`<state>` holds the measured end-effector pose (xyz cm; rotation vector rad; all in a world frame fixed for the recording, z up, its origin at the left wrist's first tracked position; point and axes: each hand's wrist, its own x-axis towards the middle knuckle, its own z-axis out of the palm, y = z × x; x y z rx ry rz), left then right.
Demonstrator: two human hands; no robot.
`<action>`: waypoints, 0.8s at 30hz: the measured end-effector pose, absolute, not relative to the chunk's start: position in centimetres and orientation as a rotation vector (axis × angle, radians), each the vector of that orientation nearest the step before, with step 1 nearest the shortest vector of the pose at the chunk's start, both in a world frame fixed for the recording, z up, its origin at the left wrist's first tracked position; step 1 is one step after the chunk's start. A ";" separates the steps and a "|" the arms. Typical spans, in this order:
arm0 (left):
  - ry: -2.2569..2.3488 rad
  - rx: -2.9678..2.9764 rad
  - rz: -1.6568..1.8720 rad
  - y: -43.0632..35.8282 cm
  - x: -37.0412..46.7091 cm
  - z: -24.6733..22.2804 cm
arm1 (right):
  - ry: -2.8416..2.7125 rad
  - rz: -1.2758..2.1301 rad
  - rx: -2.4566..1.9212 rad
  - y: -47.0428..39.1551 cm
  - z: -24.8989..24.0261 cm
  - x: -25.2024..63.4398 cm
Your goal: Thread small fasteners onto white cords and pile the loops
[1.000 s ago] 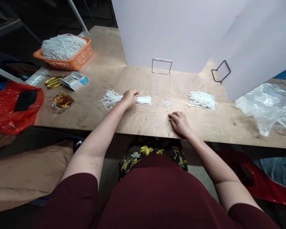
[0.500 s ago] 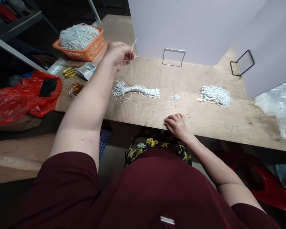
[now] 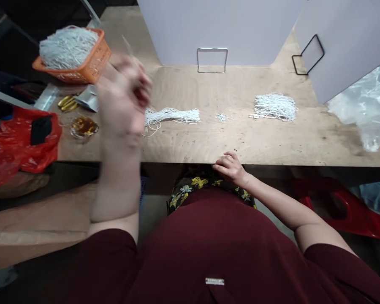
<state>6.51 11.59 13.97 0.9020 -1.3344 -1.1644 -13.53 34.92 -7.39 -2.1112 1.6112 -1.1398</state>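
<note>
Our left hand (image 3: 122, 95) is raised and blurred; can't tell fingers, maybe pinching one cord. Cord bundle (image 3: 171, 115) lies mid-table: light, limp, prob. tangles, so we'd pinch one end. Right hand (image 3: 229, 166) rests loosely curled at table (image 3: 240, 143) edge, holding nothing.

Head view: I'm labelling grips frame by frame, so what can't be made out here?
- Left hand, head view: motion blur smears the fingers, so whether they pinch a cord cannot be told.
- Right hand: its fingers curl at the table edge; the palm side is hidden.
- Orange basket: white cords fill it, hiding its inside.
- Small white bits: too small to identify.
</note>
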 end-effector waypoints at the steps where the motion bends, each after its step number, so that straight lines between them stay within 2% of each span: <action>1: -1.336 0.826 -1.279 14.1 5.2 11.5 | 1.631 -1.292 -1.945 34.6 -6.6 -13.5; 3: -1.391 0.870 -1.473 18.0 2.7 6.7 | 1.657 -1.623 -1.468 33.7 -4.4 -13.6; 5: -1.455 0.841 -1.524 20.2 0.9 3.0 | 1.543 -1.861 -0.991 32.5 -1.8 -13.8; 8: -1.515 0.809 -1.513 21.5 -0.8 0.5 | 1.281 -1.925 -0.649 30.9 1.3 -14.2; 12: -1.574 0.764 -1.442 22.1 -1.2 0.7 | 1.113 -1.823 -0.538 30.2 2.9 -14.3; 19: -1.642 0.682 -1.294 22.1 -0.8 0.9 | 0.987 -1.743 -0.400 29.5 2.3 -14.0; 24: -1.563 0.691 -1.397 22.2 -1.2 0.8 | 0.985 -1.727 -0.366 29.1 1.8 -13.6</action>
